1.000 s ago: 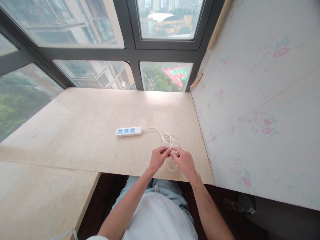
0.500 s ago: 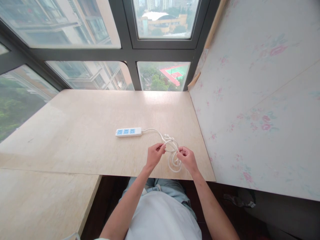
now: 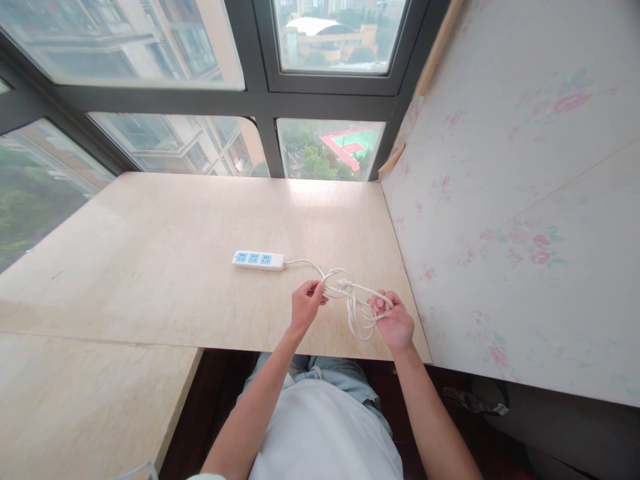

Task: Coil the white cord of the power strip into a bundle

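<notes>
A white power strip (image 3: pixel 259 261) with three blue sockets lies on the pale tabletop, left of my hands. From its right end a white cord (image 3: pixel 306 262) runs to a loose, tangled coil between my hands. My left hand (image 3: pixel 307 301) is closed, pinching the cord at the coil's left side. My right hand (image 3: pixel 394 321) is turned palm up and its curled fingers hold loops of the cord at the right. A pale lump, perhaps the plug, shows among the loops, though I cannot make it out well. Some loops hang down toward the table.
The tabletop (image 3: pixel 165 267) meets dark-framed windows (image 3: pixel 327 85) at the back and a flower-patterned wall (image 3: pixel 500 220) at the right. A second table surface (image 3: pixel 85 393) adjoins at the lower left. My body is at the front edge.
My right hand has moved right and turned palm up, drawing loops of the cord outward. The coil is stretched wider. My left hand stays nearly in place, still pinching the cord.
</notes>
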Motion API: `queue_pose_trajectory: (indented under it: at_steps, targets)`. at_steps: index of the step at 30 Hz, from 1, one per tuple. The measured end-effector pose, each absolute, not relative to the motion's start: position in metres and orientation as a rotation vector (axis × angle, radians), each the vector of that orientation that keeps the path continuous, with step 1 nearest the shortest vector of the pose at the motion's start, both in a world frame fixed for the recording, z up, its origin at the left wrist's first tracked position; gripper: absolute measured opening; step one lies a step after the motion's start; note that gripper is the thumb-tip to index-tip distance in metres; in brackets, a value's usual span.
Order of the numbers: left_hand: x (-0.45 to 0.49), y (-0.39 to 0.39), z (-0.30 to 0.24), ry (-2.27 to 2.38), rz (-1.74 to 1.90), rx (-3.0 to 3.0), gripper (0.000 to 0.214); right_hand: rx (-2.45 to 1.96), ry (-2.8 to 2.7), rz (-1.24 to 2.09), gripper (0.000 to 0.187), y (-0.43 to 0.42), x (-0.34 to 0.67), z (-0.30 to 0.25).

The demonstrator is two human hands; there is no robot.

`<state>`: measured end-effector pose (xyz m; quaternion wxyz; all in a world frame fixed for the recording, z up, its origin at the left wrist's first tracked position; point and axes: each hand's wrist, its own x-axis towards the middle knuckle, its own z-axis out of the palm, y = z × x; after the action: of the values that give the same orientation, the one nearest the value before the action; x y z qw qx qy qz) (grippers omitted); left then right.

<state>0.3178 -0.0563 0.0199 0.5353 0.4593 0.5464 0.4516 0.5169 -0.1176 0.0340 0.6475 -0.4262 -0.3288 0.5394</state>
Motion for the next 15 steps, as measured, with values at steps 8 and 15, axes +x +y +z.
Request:
queue_pose_trajectory:
  at_steps: [8,15]
  targets:
    - [0.317,-0.057,0.018,1.343,1.053,1.167,0.032,-0.985,-0.655,1.258,0.018,-0.115,0.519,0.02]
    - [0.318,-0.062,0.008,1.246,0.992,1.07,0.037,-1.15,-0.878,1.455,0.021,-0.11,0.538,0.036]
